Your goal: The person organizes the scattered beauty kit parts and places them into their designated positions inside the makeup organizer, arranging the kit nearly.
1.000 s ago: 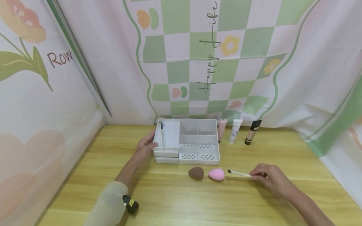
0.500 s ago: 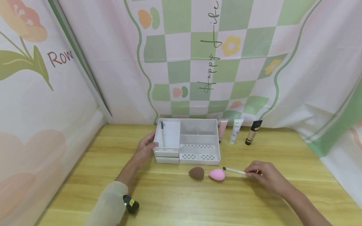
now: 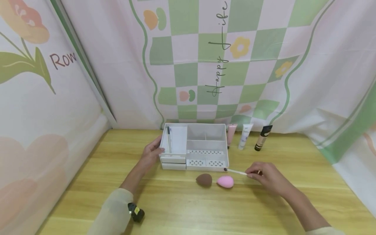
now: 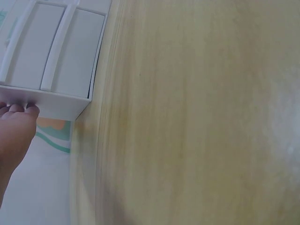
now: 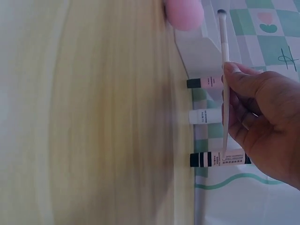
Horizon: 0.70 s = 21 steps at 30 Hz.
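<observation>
My right hand (image 3: 265,176) pinches a slim white makeup brush (image 3: 237,172) between thumb and fingers. Its small dark tip points left, overlapping the front right corner of the white desktop organizer (image 3: 207,169) in the head view. The right wrist view shows the brush (image 5: 224,47) above the table, its tail crossing the palm side. My left hand (image 3: 151,155) grips the organizer's left side, thumb at the front corner; in the left wrist view its fingertips meet the side wall. A second brush (image 3: 168,138) with a dark end lies in the organizer's upper left tray.
A brown makeup sponge (image 3: 204,180) and a pink makeup sponge (image 3: 225,181) lie in front of the organizer. Right of it stand a pink tube (image 3: 231,133), a white tube (image 3: 245,137) and a black-and-beige tube (image 3: 263,138). A patterned curtain (image 3: 211,65) hangs behind the table.
My right hand has moved left and away from me with the brush, bringing its tip from beside the pink sponge to the organizer's front corner. The left hand stays in place.
</observation>
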{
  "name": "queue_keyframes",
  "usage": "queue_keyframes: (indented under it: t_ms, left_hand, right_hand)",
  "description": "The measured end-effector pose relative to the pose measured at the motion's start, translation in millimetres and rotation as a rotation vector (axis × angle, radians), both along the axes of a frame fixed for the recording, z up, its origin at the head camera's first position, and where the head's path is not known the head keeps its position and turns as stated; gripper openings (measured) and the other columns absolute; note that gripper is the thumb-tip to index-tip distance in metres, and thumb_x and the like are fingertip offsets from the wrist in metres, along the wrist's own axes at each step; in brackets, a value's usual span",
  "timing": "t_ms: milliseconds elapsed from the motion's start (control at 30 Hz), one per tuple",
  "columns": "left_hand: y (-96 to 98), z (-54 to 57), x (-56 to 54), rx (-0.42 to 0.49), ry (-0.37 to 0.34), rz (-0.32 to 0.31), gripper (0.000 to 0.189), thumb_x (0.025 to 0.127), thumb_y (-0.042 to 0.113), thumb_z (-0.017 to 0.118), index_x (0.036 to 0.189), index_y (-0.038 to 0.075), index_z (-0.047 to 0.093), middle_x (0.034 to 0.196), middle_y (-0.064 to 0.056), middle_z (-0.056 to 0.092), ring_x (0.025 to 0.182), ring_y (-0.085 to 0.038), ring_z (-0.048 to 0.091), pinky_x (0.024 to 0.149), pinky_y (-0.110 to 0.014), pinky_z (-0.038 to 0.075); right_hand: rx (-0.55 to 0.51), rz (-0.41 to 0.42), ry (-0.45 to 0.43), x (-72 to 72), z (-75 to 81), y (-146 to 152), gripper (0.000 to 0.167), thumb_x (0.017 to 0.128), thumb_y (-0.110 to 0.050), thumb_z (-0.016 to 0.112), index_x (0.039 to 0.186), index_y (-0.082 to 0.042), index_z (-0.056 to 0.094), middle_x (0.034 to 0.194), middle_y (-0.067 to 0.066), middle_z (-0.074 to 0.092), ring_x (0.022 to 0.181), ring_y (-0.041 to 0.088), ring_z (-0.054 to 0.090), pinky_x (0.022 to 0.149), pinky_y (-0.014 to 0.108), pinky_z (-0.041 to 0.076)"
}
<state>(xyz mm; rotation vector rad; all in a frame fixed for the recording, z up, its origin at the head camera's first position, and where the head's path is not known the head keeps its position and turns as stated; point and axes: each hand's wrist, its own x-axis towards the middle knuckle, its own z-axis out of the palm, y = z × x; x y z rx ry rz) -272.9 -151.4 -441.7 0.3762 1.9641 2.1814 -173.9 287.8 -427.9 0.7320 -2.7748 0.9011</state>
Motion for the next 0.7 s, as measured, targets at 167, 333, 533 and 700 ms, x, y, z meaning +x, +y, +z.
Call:
queue_keyframes:
  t_ms: [167, 333, 533, 700]
  left_hand:
    - [0.3, 0.4, -0.5, -0.004, -0.007, 0.008, 0.067, 0.099, -0.002, 0.046, 0.160, 0.000, 0.020, 0.172, -0.014, 0.013, 0.161, -0.032, 0.012, 0.131, -0.043, 0.017]
    - [0.3, 1.2, 0.3, -0.004, -0.011, 0.006, 0.067, 0.099, -0.002, 0.046, 0.160, 0.000, 0.020, 0.172, -0.014, 0.012, 0.161, -0.032, 0.011, 0.131, -0.043, 0.018]
    - [0.0, 0.2, 0.2, 0.014, 0.002, -0.010, 0.067, 0.099, -0.004, 0.045, 0.160, -0.001, 0.018, 0.172, -0.015, 0.011, 0.161, -0.032, 0.011, 0.130, -0.042, 0.019]
    - [-0.7, -1.7, -0.4, 0.031, 0.011, -0.028, 0.069, 0.098, -0.004, 0.044, 0.160, -0.002, 0.016, 0.172, -0.016, 0.009, 0.161, -0.032, 0.010, 0.130, -0.040, 0.018]
  right_hand:
    - [0.012, -0.010, 0.021, -8.2, 5.1, -9.6, 0.012, 0.083, 0.001, 0.075, 0.091, -0.008, 0.078, 0.082, -0.004, 0.073, 0.072, -0.009, 0.057, 0.060, 0.017, 0.055]
    - [0.002, 0.021, 0.036, -17.4, 10.2, -19.4, 0.010, 0.084, 0.001, 0.075, 0.090, -0.007, 0.078, 0.082, -0.002, 0.073, 0.073, -0.007, 0.058, 0.060, 0.018, 0.055]
    - [0.012, 0.052, 0.068, -28.5, 16.3, -33.3, 0.007, 0.084, -0.001, 0.077, 0.089, -0.006, 0.078, 0.081, 0.002, 0.075, 0.074, -0.005, 0.059, 0.061, 0.018, 0.056]
    - [0.017, 0.071, 0.082, -38.6, 20.1, -46.3, 0.008, 0.082, 0.002, 0.077, 0.088, -0.004, 0.078, 0.081, 0.003, 0.075, 0.073, 0.001, 0.064, 0.062, 0.019, 0.057]
